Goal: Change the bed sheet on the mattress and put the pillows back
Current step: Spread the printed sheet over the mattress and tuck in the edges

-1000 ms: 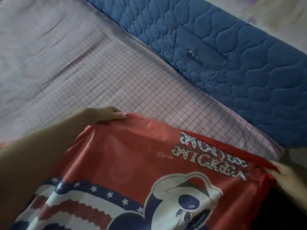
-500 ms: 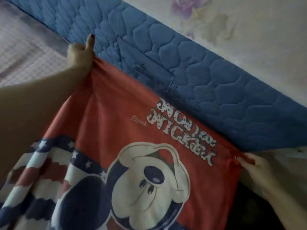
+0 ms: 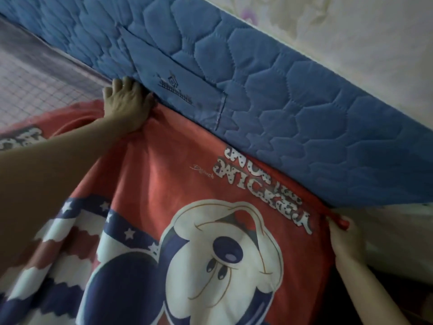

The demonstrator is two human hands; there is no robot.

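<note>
Against the far blue quilted mattress, my left hand is pressing the red sheet flat-fingered; my right hand is pinching its right corner.

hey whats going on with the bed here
A person is spreading a red cartoon sheet over a mattress that shows a pink checked cover. The left hand presses the sheet's top edge down where it meets the blue quilted headboard. The right hand grips the sheet's corner at the edge of the bed. The sheet reaches the headboard on this side, but part of the checked cover is bare on the left. No pillows are in view.
</note>
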